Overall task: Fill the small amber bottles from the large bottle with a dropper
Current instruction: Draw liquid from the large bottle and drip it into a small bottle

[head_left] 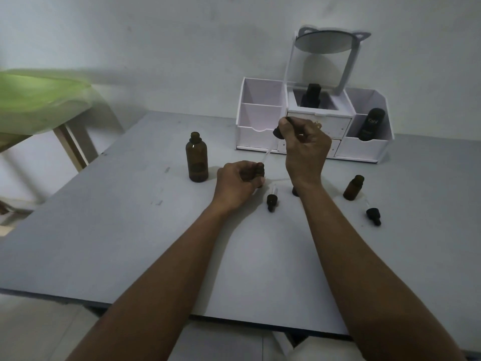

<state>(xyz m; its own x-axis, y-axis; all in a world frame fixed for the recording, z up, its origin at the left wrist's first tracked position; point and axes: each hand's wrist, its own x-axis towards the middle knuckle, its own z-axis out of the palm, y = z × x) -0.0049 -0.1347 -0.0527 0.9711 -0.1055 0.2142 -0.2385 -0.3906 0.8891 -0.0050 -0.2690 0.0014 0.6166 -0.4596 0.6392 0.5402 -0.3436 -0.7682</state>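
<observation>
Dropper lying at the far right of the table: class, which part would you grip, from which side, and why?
Probably the black cap of the dropper, pinched from above across its sides. It lies flat on the table, so only its top is free, and its thin clear tube looks fragile.

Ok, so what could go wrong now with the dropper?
The dropper tip is right at the tiny mouth of the small bottle in the left hand; a wobble of the right hand could drip liquid on the table. The big bottle stands open close to the left hand, so a bump might tip it over.
</observation>
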